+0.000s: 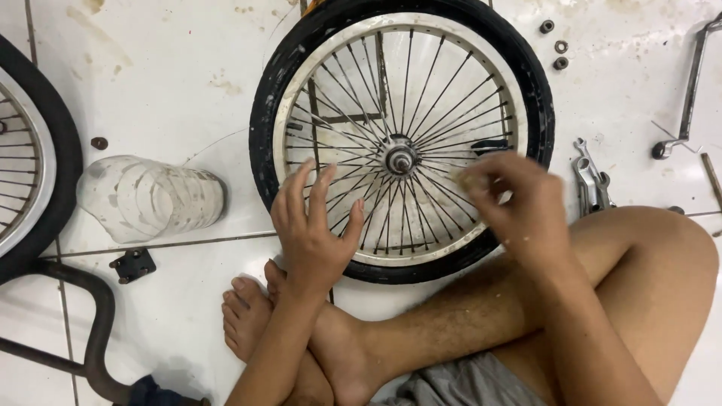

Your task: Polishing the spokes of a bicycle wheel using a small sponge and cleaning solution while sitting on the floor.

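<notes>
At the far left edge of the frame a second bicycle wheel (30,158) shows only in part, its black tyre and bright rim cut off by the border, and below it a dark bent metal tube (94,331) curves across the lower left of the white tiled floor (165,68). Just right of that wheel lies one small dark nut (98,143), then one clear plastic bottle (150,198) on its side, scuffed and cloudy; I cannot tell whether anything is in it. Under the bottle sits one small black bracket (133,265). In the upper middle lies the one whole bicycle wheel (402,139), flat on the floor, with black tyre, silver rim, many thin spokes and a hub (399,158) at its centre. The left hand (312,233) rests open on the lower left of that wheel, fingers spread over the spokes, gripping nothing. Two bare feet (263,316) are crossed just below the tyre. The right hand (515,199) is blurred over the spokes right of the hub, fingers pinched together on something small and pale that I cannot make out. At the upper right three small nuts (558,45) lie near the tyre. Right of the wheel lies a cluster of silver wrenches (592,180), their number unclear, and further right one bent metal crank arm (688,94) runs towards the corner.
</notes>
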